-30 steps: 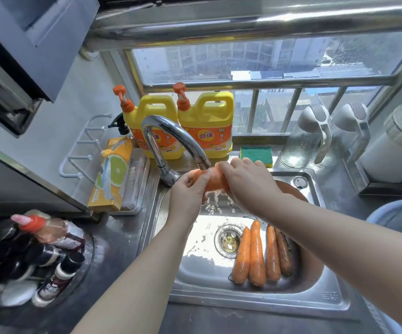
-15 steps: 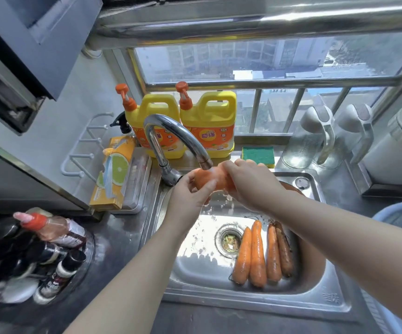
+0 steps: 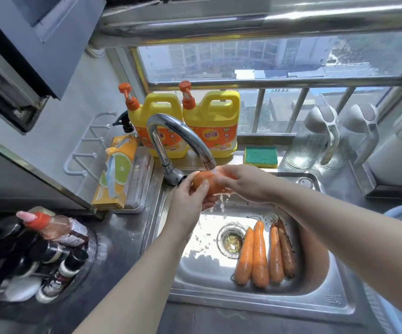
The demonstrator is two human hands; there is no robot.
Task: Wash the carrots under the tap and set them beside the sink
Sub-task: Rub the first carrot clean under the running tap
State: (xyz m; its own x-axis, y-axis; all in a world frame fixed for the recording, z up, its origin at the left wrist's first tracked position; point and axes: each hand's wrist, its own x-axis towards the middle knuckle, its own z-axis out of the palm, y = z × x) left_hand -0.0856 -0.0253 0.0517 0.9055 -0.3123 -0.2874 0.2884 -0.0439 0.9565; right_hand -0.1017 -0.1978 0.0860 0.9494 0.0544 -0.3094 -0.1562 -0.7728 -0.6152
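The sink (image 3: 291, 307) holds four carrots (image 3: 259, 254) lying side by side, just right of the drain (image 3: 230, 239). The tap (image 3: 178, 131) runs water over the basin. The left hand (image 3: 190, 201) and right hand (image 3: 245, 182) both grip one carrot (image 3: 207, 183) under the stream, fingers curled round it.

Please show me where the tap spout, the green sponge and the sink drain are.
tap spout (image 3: 168, 120): head view, top of the chrome curve.
green sponge (image 3: 260, 155): head view, middle of its green face.
sink drain (image 3: 231, 240): head view, centre of the strainer.
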